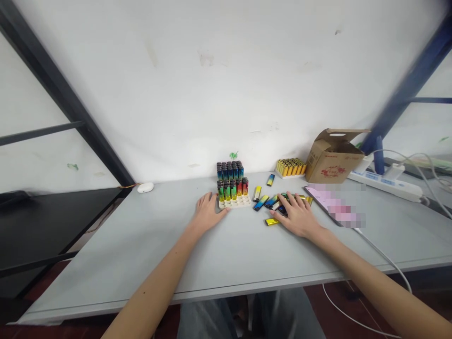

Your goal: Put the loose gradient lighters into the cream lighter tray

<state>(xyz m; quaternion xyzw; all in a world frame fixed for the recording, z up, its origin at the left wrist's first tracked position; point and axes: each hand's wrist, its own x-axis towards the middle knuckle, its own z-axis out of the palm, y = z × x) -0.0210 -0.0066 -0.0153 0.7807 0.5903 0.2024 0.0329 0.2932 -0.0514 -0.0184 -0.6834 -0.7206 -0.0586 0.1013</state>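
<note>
A white tray (236, 204) holds upright green and red lighters, with several blue ones standing in rows behind them. Beside its left edge lies my left hand (208, 213), fingers apart, the thumb near the tray's front corner. My right hand (294, 216) is spread over a loose pile of lighters, partly hiding them. Around that pile lie a blue lighter (261, 202), a yellow lighter (271, 221) by my right thumb, a yellow and white one (257, 193) and a blue and yellow one (270, 180). Whether anything is under my right palm is hidden.
Toward the wall stand a tray of yellow lighters (291, 167) and an open cardboard box (328, 165). A phone (335, 205) with a white cable lies right of my right hand, near a power strip (388, 184). A white oval case (145, 188) sits at the back left.
</note>
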